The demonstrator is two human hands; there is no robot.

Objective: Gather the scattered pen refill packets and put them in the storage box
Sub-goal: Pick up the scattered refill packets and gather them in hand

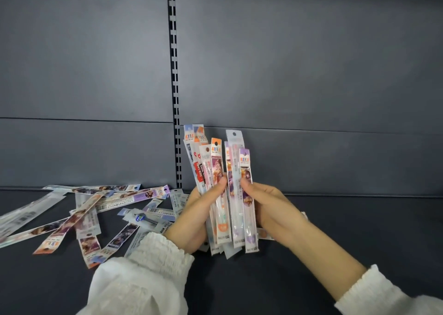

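At centre frame our left hand (195,218) and right hand (272,209) both grip one upright bundle (230,168) of packets, thumbs pressed on its front; loose packets (96,209) lie fanned on the shelf (347,230) at lower left, long axes mostly slanting, nearer our left hand; no box shows; the print is too small to read.
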